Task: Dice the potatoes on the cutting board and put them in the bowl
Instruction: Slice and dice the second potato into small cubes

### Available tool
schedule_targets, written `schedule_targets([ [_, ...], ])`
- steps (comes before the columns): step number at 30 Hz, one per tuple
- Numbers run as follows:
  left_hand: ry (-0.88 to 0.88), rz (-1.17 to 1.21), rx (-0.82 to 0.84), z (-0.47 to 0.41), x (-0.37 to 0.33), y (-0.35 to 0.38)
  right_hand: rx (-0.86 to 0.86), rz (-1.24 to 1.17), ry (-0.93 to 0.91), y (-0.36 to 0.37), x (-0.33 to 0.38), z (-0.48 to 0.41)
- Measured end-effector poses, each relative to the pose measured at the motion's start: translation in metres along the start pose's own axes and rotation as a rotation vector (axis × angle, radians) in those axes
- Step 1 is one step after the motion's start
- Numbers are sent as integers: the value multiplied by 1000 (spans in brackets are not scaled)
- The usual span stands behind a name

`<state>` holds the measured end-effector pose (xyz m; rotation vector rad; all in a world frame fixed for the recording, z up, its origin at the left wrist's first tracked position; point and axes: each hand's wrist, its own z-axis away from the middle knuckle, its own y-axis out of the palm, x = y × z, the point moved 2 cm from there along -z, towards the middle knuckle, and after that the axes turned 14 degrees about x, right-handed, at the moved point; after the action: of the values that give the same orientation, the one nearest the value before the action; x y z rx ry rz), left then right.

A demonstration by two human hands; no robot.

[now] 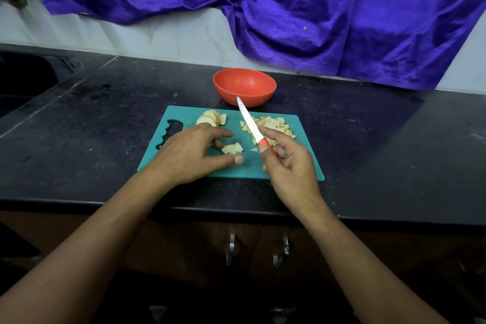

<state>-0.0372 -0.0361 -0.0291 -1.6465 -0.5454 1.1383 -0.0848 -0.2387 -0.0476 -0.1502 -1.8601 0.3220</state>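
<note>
A teal cutting board [302,163] lies on the black counter. A stack of potato slices [210,117] sits at its far left, a pile of diced potato [276,125] at its far right, and a small clump of cut pieces [232,148] in the middle. My left hand [194,155] hovers low over the board, fingers and thumb spread around that clump. My right hand [286,166] grips the red handle of a white-bladed knife [248,119], whose tip points away toward the bowl. The red bowl [244,87] stands just behind the board and looks empty.
A sink basin [23,81] is sunk into the counter at the far left. Purple cloth [315,8] hangs over the tiled wall behind. Cabinet doors with metal handles [231,247] are below the counter's front edge.
</note>
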Motion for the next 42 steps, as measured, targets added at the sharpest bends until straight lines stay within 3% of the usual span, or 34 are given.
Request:
schedule_targets([
  [3,-5,-78,62,-3,0,-1,2,-1,0,0,0,1],
  [13,-206,-79,-218,0,-15,15,-19,65,30,0,-1,2],
  [19,-226,25,-187,6,-13,12,53,759,124,4,18,14],
  [24,-216,177,-59,6,-4,1,179,930,208,6,26,8],
  [31,-199,259,-71,9,0,2,402,972,159,-2,32,-8],
  [36,-184,319,-72,8,2,3,443,960,82,-3,24,-21],
  [42,-183,249,34,4,5,-3,268,840,185,-7,26,-14],
])
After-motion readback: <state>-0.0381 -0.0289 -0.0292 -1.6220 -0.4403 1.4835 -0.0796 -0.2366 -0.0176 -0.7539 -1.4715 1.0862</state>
